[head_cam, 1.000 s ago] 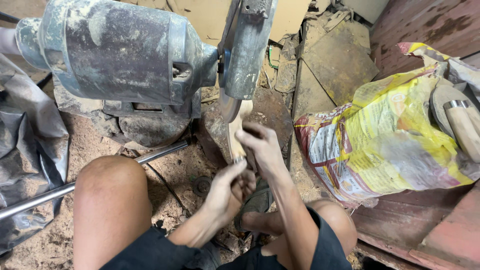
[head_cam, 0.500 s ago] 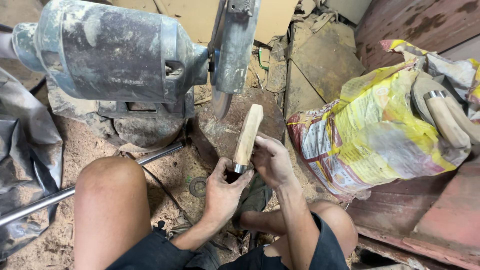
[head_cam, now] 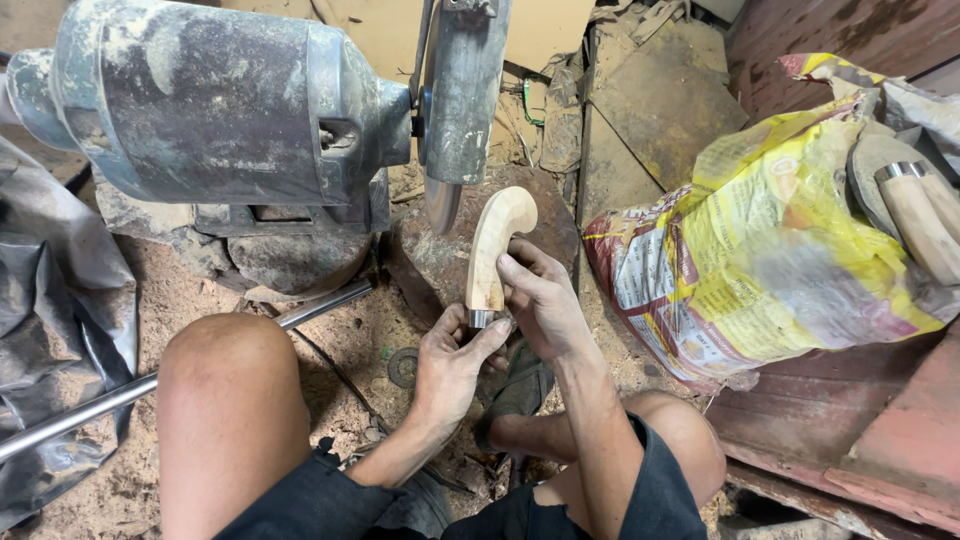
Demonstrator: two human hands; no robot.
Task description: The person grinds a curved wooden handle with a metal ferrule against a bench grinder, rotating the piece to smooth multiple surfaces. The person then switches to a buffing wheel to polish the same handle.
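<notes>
A pale wooden handle (head_cam: 493, 243) with a curved, rounded top and a metal ferrule at its lower end is held upright in both hands. My left hand (head_cam: 452, 362) grips the ferrule end from below. My right hand (head_cam: 540, 298) clasps the handle's lower side with its thumb on the wood. The handle's curved top lies just right of and below the grinding wheel (head_cam: 444, 200), apart from it. The wheel sits under a dusty metal guard (head_cam: 462, 90) on a large grey motor (head_cam: 210, 105).
A yellow printed sack (head_cam: 770, 240) at the right holds more wooden handles (head_cam: 915, 220). A metal rod (head_cam: 150, 385) crosses the sawdust floor past my left knee (head_cam: 235, 400). A washer (head_cam: 403, 366) lies on the ground. Grey plastic sheeting (head_cam: 50, 340) is at the left.
The handle was drawn back from under the wheel guard and turned upright, so its curved top now shows. Both hands moved slightly down and toward me with it.
</notes>
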